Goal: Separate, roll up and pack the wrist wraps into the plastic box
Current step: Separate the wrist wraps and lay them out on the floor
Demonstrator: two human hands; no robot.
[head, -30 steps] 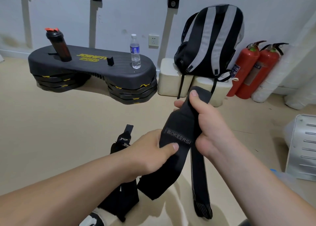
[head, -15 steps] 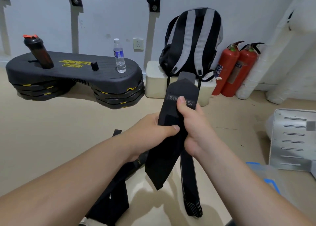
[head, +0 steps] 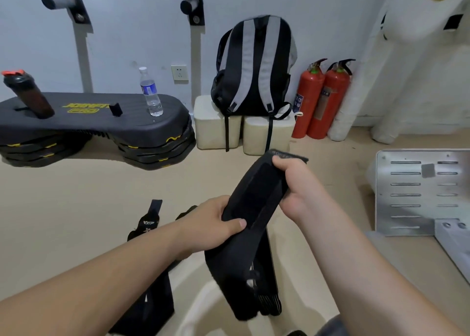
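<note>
left hand (head: 211,223) pinches the wrist wrap (head: 254,203) low, right hand (head: 297,190) has its grip curled round the top end (taut for separating, I'd guess).

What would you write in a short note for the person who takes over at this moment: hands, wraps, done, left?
Left hand: grips the black wrist wrap near its middle.
Right hand: grips the top end of the same wrap; the tail hangs down below both hands.
Second wrap: lies on the floor, to the left.
Done: no wrap in view is rolled; the plastic box is not clearly in view.
Left: separate the wraps, roll each, pack them.
</note>
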